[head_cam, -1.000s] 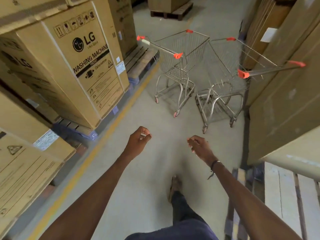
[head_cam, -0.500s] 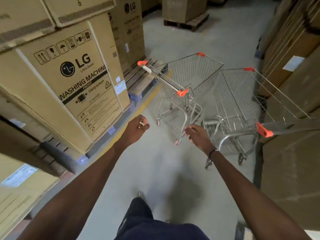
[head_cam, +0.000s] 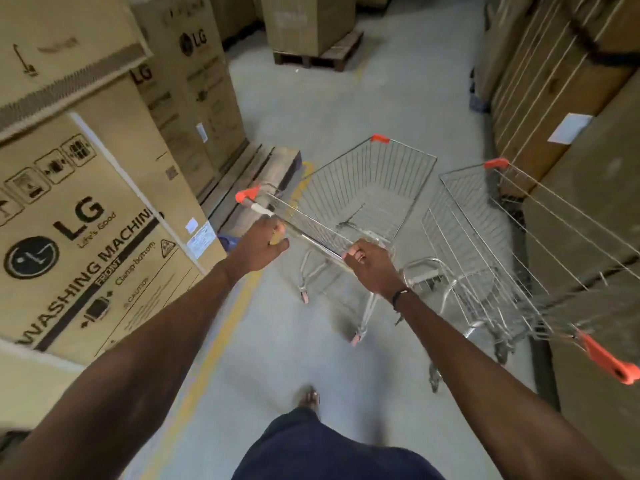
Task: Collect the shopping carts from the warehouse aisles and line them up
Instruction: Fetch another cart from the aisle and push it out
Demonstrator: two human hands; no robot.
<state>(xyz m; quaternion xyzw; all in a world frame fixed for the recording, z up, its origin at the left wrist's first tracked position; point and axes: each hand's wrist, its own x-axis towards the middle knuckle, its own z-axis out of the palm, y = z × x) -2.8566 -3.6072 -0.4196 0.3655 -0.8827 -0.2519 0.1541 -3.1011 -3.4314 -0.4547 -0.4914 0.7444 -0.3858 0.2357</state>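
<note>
Two wire shopping carts with orange corner caps stand side by side in the aisle. The left cart (head_cam: 367, 192) has its handle bar (head_cam: 311, 237) running diagonally toward me. My left hand (head_cam: 259, 244) is on the bar near its orange left end, fingers curled over it and thumb below. Around the bar's right end my right hand (head_cam: 372, 268) grips with its fingers wrapped. The right cart (head_cam: 485, 244) sits close against the boxes on the right; neither hand touches it, and its orange handle end (head_cam: 609, 362) points toward me.
Tall LG washing machine boxes (head_cam: 86, 237) on pallets line the left side. Stacked cartons (head_cam: 571, 98) wall the right side. A low wooden pallet (head_cam: 252, 181) lies left of the carts, and a boxed pallet (head_cam: 311, 39) stands at the aisle's far end. A yellow floor line (head_cam: 221, 327) runs along the left.
I have walked up to the carts. Both hands, which hung free in front of me before, have reached forward and taken hold of the left cart's handle bar.
</note>
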